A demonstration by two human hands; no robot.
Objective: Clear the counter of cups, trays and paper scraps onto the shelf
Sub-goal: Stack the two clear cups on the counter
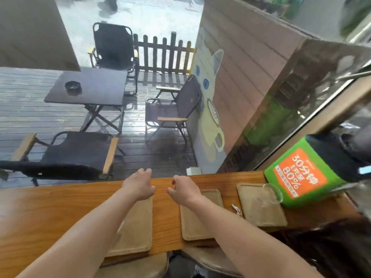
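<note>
Both forearms reach forward over the near edge of the wooden counter (50, 207), each passing above a tan tray. Over the far end of the left tray (136, 227) the left hand (138, 185) hovers with its fingers loosely curled and gripping nothing. Over the far end of the middle tray (198, 223) the right hand (184, 189) is likewise half curled and empty. Toward the counter's right end lies a third tray (259, 205), with a clear glass cup (274, 192) at its far right corner, against a green box (301, 175). Between the middle and third trays lies a small paper scrap (236, 209). Clearing seems barely begun, since everything sits on the counter. Next, each hand probably needs to close on a tray edge. No shelf is in view.
</note>
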